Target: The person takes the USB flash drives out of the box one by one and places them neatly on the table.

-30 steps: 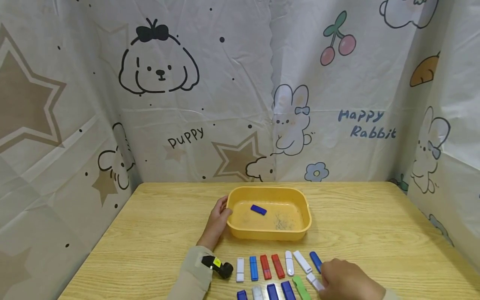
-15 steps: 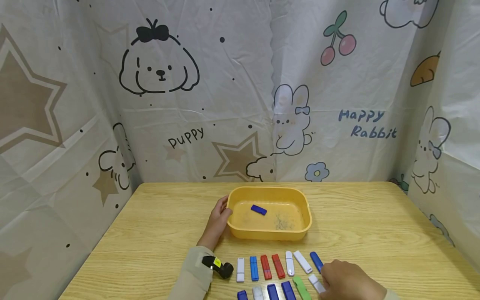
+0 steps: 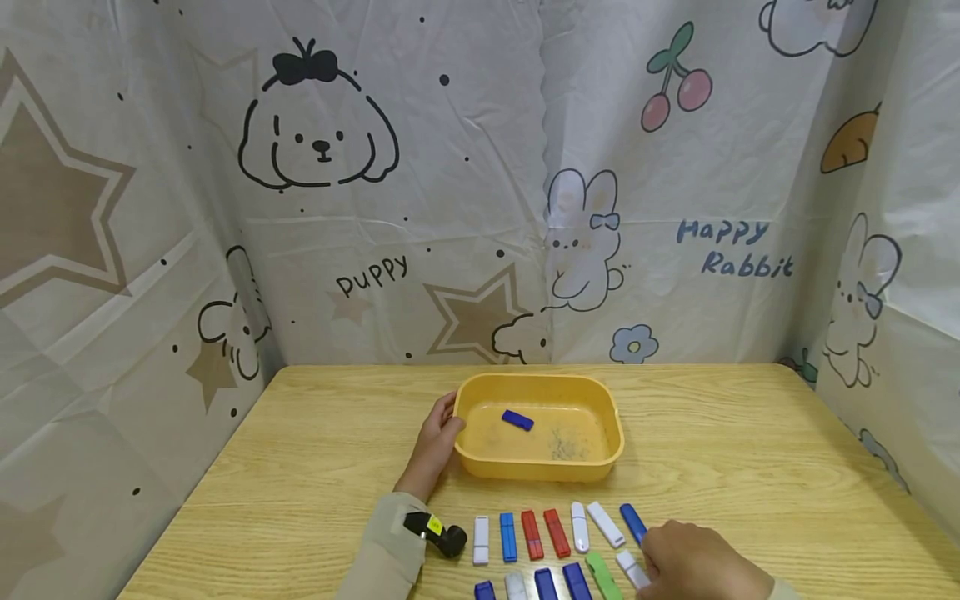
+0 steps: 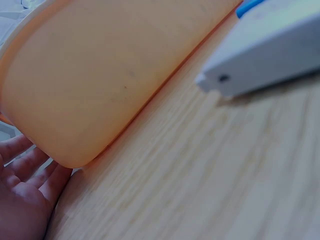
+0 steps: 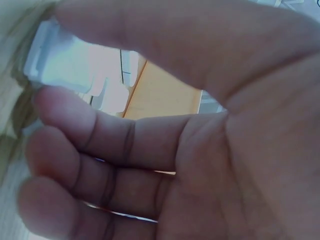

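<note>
In the head view, my left hand (image 3: 433,437) holds the left end of a yellow plastic bin (image 3: 536,472), its thumb at the rim. The left wrist view shows those fingers (image 4: 30,162) against the outside of the bin's corner. A dark blue USB flash drive (image 3: 517,420) lies inside the bin. At the lower right, my right hand (image 3: 693,560) pinches a white flash drive (image 3: 632,568) near the table. Between thumb and index finger, the right wrist view shows this white flash drive (image 5: 65,57); the hand covers its lower end in the head view.
Flash drives lie in two rows before the bin, among them a blue one (image 3: 508,537), a red one (image 3: 532,534) and a green one (image 3: 603,575). Another blue one (image 3: 632,522) lies close to my right hand. Printed cloth (image 3: 465,167) hangs behind the wooden table (image 3: 300,500).
The white flash drive in my right hand has shifted slightly away from the white one above it, and a small gap now shows. My left hand and the bin have stayed put.
</note>
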The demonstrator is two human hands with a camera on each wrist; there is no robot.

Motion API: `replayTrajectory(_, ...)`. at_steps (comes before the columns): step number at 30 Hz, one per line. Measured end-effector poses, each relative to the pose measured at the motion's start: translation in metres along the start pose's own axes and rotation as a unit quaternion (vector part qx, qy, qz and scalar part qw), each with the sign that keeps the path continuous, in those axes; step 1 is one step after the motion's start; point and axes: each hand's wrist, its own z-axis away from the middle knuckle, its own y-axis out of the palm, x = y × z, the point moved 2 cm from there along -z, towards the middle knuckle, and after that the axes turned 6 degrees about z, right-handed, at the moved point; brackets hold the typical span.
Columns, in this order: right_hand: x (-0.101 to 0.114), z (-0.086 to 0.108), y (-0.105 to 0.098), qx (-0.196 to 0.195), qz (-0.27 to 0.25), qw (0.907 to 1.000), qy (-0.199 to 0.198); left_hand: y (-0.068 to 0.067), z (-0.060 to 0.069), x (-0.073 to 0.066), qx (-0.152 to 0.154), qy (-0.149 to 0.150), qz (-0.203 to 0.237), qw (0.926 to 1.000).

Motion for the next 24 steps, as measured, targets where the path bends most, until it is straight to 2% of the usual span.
replayTrajectory(5, 0.0, 0.001, -0.002, -0.003, -0.011, 0.9999, 0.004, -0.002, -0.012, 0.024, -0.013, 0.004, -0.002, 0.9999)
replayTrajectory(10, 0.0, 0.005, -0.005, -0.011, -0.035, 0.9993, 0.008, -0.002, -0.013, 0.023, -0.019, 0.002, -0.005, 0.9998)
replayTrajectory(14, -0.003, 0.007, -0.012, -0.043, -0.038, 0.9979, -0.028, -0.002, -0.011, 0.016, -0.013, -0.006, 0.003, 0.9999)
replayTrajectory(18, -0.006, 0.008, -0.021, -0.092, -0.025, 0.992, -0.082, -0.001, -0.002, -0.001, -0.002, 0.0, 0.004, 1.0)
replayTrajectory(21, -0.007, 0.009, -0.03, -0.121, -0.017, 0.9874, -0.101, 0.0, 0.004, -0.012, 0.004, 0.003, -0.002, 1.0)
replayTrajectory(24, -0.003, 0.008, -0.04, -0.14, -0.025, 0.9843, -0.104, 0.002, 0.007, -0.015, 0.003, 0.0, -0.002, 1.0)
